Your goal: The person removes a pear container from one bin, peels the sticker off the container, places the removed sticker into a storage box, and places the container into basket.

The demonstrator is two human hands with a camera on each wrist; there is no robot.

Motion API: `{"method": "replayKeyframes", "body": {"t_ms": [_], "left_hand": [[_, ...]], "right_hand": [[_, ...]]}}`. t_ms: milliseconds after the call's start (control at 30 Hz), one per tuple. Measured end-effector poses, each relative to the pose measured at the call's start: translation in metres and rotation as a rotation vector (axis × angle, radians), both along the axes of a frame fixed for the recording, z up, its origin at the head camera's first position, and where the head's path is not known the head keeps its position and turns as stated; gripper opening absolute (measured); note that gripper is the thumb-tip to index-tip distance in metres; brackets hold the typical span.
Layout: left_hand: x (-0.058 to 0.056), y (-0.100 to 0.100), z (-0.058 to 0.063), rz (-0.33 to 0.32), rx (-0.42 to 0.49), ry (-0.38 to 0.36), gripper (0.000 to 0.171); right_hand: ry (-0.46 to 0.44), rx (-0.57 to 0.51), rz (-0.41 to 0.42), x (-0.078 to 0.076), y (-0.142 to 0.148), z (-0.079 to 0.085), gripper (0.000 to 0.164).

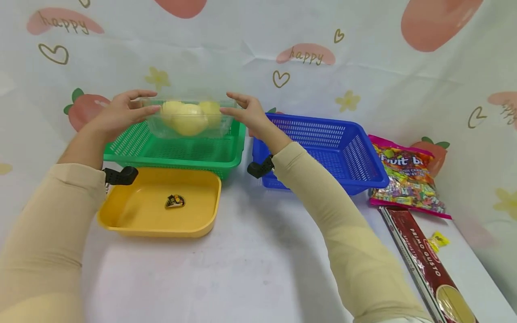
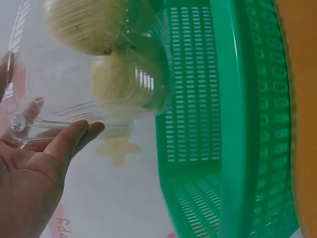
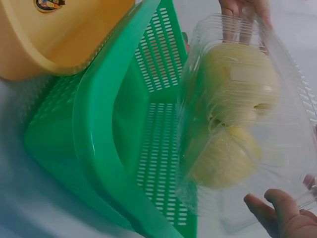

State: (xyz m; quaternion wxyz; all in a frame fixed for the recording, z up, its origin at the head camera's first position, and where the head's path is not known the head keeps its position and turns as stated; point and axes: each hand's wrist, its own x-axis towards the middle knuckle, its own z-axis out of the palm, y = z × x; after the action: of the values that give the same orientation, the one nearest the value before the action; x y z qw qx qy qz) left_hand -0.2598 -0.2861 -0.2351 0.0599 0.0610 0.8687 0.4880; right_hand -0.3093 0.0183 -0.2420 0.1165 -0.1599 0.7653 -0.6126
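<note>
A clear plastic clamshell box (image 1: 155, 129) with pale yellow round fruits (image 1: 188, 122) inside is held up over the green basket (image 1: 173, 160). My left hand (image 1: 123, 109) grips its left end, the thumb on the near side and the fingers round the rim. At the opposite end, my right hand (image 1: 253, 117) pinches the box between thumb and fingers. In the left wrist view the left hand (image 2: 37, 173) holds the box's edge beside the fruits. The right wrist view catches only part of the right hand (image 3: 292, 218) at the lower right. Which fruit it is, I cannot tell for certain.
A yellow tray (image 1: 145, 220) with a small sticker stands before the green basket. To the right is a blue basket (image 1: 323, 177). Farther right lie a candy bag (image 1: 408, 175), a dark red spaghetti pack (image 1: 428, 264) and a small yellow wrapped candy (image 1: 438, 241). A printed cloth rises behind.
</note>
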Motion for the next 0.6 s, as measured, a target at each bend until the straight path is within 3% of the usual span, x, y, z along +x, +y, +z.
{"method": "replayKeyframes", "body": {"t_ms": [133, 400, 600], "left_hand": [[-0.007, -0.002, -0.002, -0.004, 0.032, -0.052, 0.061], [-0.020, -0.009, 0.003, -0.001, -0.079, -0.149, 0.076], [-0.026, -0.014, 0.004, -0.025, -0.108, -0.260, 0.084]], "right_hand": [[-0.026, -0.039, -0.001, -0.012, -0.006, -0.011, 0.057], [-0.157, -0.035, 0.003, -0.019, -0.017, -0.013, 0.052], [-0.203, 0.027, 0.064, -0.025, -0.024, -0.015, 0.053]]}}
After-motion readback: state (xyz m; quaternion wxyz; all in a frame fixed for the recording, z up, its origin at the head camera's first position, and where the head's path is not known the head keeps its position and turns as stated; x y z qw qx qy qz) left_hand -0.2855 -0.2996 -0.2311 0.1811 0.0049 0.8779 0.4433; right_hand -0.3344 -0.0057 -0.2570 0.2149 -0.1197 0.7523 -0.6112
